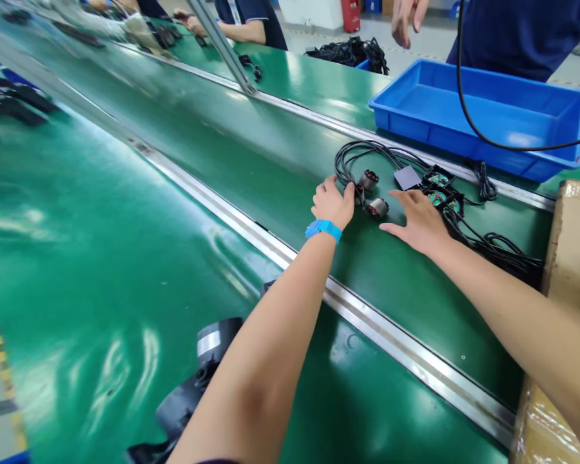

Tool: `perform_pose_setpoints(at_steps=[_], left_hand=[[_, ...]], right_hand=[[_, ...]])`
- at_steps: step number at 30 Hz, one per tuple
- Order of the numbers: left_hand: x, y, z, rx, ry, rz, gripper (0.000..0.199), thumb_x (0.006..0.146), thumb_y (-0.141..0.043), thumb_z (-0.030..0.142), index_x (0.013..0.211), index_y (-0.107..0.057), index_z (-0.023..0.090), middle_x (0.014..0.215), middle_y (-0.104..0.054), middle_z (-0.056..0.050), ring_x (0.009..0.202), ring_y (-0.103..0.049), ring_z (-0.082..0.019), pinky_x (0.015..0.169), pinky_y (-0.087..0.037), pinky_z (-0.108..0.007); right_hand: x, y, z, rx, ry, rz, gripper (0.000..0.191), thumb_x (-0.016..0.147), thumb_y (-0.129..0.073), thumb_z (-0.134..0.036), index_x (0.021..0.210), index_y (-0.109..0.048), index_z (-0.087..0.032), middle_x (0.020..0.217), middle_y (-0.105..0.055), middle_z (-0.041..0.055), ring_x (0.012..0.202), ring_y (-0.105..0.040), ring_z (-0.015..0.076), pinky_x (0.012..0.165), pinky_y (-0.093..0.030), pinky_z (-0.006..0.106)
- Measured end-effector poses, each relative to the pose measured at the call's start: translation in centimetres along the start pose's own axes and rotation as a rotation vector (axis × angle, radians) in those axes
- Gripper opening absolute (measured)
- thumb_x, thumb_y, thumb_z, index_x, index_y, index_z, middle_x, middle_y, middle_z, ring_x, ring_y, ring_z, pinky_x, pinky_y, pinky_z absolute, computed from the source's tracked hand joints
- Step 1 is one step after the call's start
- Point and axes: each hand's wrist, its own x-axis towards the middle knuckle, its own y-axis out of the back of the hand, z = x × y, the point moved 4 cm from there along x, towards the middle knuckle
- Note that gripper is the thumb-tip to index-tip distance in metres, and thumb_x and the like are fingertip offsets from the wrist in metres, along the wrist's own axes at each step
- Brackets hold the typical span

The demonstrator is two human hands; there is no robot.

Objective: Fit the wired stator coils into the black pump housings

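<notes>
My left hand [334,205], with a blue wristband [323,228] at the wrist, lies at the near end of a looped black cable bundle [362,147]. Its thumb and fingers are apart, and the thumb touches or nearly touches the cables and a small motor. Two small metallic motors, the upper motor [368,179] and the lower motor [377,208], sit between my hands. My right hand [423,222] is open, thumb and fingers spread, with nothing between them. Just beyond it are black-framed parts with green circuit boards [439,176] and a grey square piece [407,177].
A blue tray [468,109] stands behind the metal rail. At right is a cardboard box [573,238]; black cables [507,254] lie beside it. Black parts [217,341] rest near my left forearm. Co-workers stand across the line, one person's hand [408,19] above the tray.
</notes>
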Motion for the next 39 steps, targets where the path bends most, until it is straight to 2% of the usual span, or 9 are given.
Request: perform_pose_setpoints(at_steps=[3,6,8,11,14,20,25,32,39], left_hand=[[0.3,-0.6,-0.5,0.057,-0.082,-0.13,0.056,0.095,-0.054,0.049,0.143,-0.054,0.02,0.137,-0.057,-0.014,0.131,-0.052,-0.031,0.112,-0.042,-0.045],[0.5,-1.0,-0.4,0.12,-0.216,-0.211,0.053,0.096,-0.055,0.049,0.138,-0.06,0.018,0.127,-0.062,-0.015,0.125,-0.056,-0.029,0.111,-0.042,-0.039],[0.5,-1.0,-0.4,0.112,-0.255,-0.259,0.055,0.098,-0.05,0.052,0.139,-0.059,0.016,0.126,-0.062,-0.016,0.127,-0.055,-0.03,0.111,-0.042,-0.039],[0.1,-0.6,-0.4,0.052,-0.258,-0.368,0.076,0.095,-0.045,0.07,0.148,-0.05,0.016,0.135,-0.056,-0.02,0.133,-0.051,-0.033,0.113,-0.039,-0.043],[-1.6,-0.3,0.2,0.066,-0.306,-0.424,0.117,0.071,-0.07,0.079,0.16,-0.029,0.014,0.147,-0.044,-0.023,0.135,-0.048,-0.038,0.115,-0.037,-0.049],[-5.4,-0.7,2.3,0.054,-0.293,-0.19,0.136,0.062,-0.086,0.065,0.163,-0.013,0.012,0.157,-0.031,-0.024,0.139,-0.04,-0.042,0.108,-0.045,-0.053],[-4.1,-1.5,2.3,0.004,-0.281,-0.138,0.121,0.073,-0.083,0.055,0.164,-0.013,0.019,0.167,-0.011,-0.02,0.144,-0.035,-0.044,0.108,-0.045,-0.054],[-3.7,-3.4,0.0,-0.067,-0.191,-0.238,0.107,0.078,-0.082,0.042,0.161,-0.024,0.009,0.164,-0.014,-0.027,0.154,-0.019,-0.038,0.124,-0.026,-0.049],[-13.0,-0.1,-0.4,-0.369,-0.215,-0.372,0.094,0.084,-0.073,0.053,0.157,-0.03,0.011,0.165,-0.008,-0.026,0.157,-0.004,-0.034,0.126,-0.021,-0.049]], right_hand=[[1.7,-2.4,-1.8,0.122,-0.113,-0.04,0.07,0.085,-0.076,-0.042,0.146,-0.049,-0.019,0.136,-0.053,0.0143,0.123,-0.053,0.0346,0.105,-0.045,0.047],[2.9,-3.8,-1.7,0.216,-0.26,-0.07,0.042,0.098,-0.057,-0.04,0.124,-0.062,-0.009,0.108,-0.068,0.0139,0.103,-0.064,0.0306,0.094,-0.05,0.043],[3.2,-4.2,-1.4,0.255,-0.297,-0.106,0.044,0.104,-0.042,-0.045,0.107,-0.07,-0.011,0.089,-0.069,0.0107,0.087,-0.066,0.0268,0.085,-0.052,0.04],[3.4,-4.1,-1.0,0.239,-0.265,-0.081,0.041,0.102,-0.044,-0.042,0.097,-0.075,-0.015,0.09,-0.068,0.0116,0.102,-0.063,0.0293,0.092,-0.047,0.041],[3.8,-3.3,0.3,0.212,-0.286,0.004,0.037,0.101,-0.049,-0.038,0.091,-0.076,-0.015,0.089,-0.065,0.0128,0.105,-0.059,0.0312,0.097,-0.043,0.044],[5.6,-2.3,2.9,0.295,-0.312,0.07,0.044,0.091,-0.06,-0.017,0.135,-0.063,-0.022,0.121,-0.061,0.0105,0.093,-0.061,0.0191,0.1,-0.046,0.04],[6.2,-4.2,2.4,0.408,-0.27,-0.049,0.045,0.099,-0.049,-0.025,0.144,-0.052,-0.021,0.116,-0.066,0.0077,0.1,-0.065,0.021,0.097,-0.052,0.043],[1.7,-4.2,1.0,0.377,-0.121,-0.018,0.054,0.088,-0.06,-0.025,0.139,-0.052,-0.012,0.129,-0.061,0.0162,0.117,-0.062,0.0264,0.101,-0.052,0.046],[-7.4,0.2,1.8,0.314,-0.034,-0.069,0.045,0.089,-0.058,-0.039,0.128,-0.06,-0.017,0.118,-0.065,0.0106,0.102,-0.064,0.0249,0.088,-0.057,0.046]])
